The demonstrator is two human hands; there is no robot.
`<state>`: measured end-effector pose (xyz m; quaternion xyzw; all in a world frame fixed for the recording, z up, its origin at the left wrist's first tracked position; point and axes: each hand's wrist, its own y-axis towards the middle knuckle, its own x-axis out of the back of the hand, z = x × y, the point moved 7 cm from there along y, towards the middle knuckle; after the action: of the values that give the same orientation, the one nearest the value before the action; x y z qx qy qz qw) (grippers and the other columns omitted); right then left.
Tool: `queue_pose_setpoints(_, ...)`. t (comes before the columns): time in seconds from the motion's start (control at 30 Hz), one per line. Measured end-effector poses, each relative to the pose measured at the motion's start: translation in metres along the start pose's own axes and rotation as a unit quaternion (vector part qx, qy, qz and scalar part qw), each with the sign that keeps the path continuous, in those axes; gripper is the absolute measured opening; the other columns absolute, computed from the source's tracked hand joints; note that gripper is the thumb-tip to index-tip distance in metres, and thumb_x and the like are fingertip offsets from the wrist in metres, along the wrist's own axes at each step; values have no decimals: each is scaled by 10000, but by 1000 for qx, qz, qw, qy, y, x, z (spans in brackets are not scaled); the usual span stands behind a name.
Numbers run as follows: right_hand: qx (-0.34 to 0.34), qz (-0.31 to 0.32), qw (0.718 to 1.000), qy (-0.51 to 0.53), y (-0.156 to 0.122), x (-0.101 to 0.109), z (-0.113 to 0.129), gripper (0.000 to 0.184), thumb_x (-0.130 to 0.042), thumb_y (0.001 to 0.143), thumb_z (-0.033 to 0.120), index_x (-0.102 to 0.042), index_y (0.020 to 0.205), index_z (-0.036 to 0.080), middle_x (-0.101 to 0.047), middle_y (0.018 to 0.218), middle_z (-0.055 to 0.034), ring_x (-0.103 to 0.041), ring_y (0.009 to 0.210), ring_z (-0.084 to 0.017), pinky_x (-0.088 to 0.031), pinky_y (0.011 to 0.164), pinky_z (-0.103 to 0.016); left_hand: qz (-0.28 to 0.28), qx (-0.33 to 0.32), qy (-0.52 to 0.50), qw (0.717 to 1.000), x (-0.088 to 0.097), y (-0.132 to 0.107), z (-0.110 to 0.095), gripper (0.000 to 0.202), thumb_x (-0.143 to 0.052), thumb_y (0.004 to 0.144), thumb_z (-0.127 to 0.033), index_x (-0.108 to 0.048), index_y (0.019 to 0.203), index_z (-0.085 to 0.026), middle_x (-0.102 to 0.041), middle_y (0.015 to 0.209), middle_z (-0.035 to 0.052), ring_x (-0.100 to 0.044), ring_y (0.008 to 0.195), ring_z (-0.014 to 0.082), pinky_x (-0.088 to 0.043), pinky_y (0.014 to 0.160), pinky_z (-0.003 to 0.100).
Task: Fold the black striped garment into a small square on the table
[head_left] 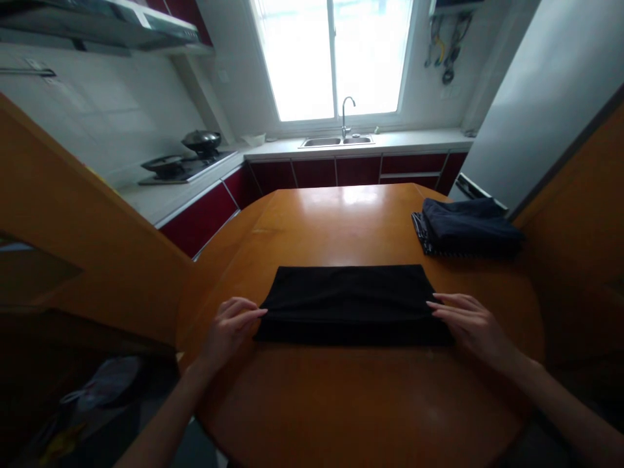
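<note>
A black folded garment (351,296), its exact kind unclear, lies across the wooden table (341,403) in front of me. Its upper layer is folded over, with a strip of the lower layer showing along the near edge. My left hand (233,325) pinches the left end of the upper layer's edge between thumb and fingers. At the opposite end, my right hand (470,322) grips the same edge, fingers pressed around the cloth.
Folded dark clothes (472,227) are stacked at the table's right side. Beyond the table are a counter with a sink (336,141), a stove with a pan (163,165) and a lidded pot (201,140). A fridge (550,97) stands at right.
</note>
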<state>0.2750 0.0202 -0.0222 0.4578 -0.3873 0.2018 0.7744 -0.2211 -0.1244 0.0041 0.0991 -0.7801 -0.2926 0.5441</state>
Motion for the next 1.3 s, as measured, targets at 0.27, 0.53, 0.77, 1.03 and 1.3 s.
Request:
queue_pose_setpoints(0.27,12,-22,999,-34,-15,8,14,279,-538,977,143,-741,1125,263,-729,1265,-46,-626,1253,-243,-534,983,-428,-25,15,12,1000,6,-22,-8,194,-590,996,-277,-777,1043,-292,-678,962,30,-619,908,191,-516,784,322)
queue_pose_setpoints(0.53,37,26,996,-81,-38,-8,17,439,-474,936,38,-703,1237,261,-694,1332,-31,-594,1300,-225,-489,1041,-436,11,1,20,1000,-3,-41,-7,277,-524,1010,-215,-760,1120,-310,-681,1014,43,-616,953,206,-504,817,354)
queue_pose_setpoints(0.77,67,52,991,-106,-45,-12,24,466,-457,952,34,-673,1297,262,-683,1350,-24,-583,1316,-213,-459,1062,-419,43,-15,23,999,-3,-44,-13,332,-491,1014,-182,-745,1172,-326,-679,1053,47,-609,1005,208,-503,859,345)
queue_pose_setpoints(1.03,-34,46,998,-13,0,-1,37,367,-530,980,235,-667,1317,292,-619,1434,-45,-510,1386,-272,-428,1130,-513,90,21,21,995,10,7,-41,305,-486,1023,-295,-707,1231,-262,-677,1205,58,-588,1157,234,-479,998,391)
queue_pose_setpoints(1.3,-168,93,980,-56,141,-122,54,610,-365,932,142,-441,1535,90,-408,1597,-157,-327,1501,-290,-269,1216,-498,168,8,31,985,-151,124,-120,506,-317,1036,-246,-454,1511,-137,-470,1556,143,-404,1465,247,-322,1209,447)
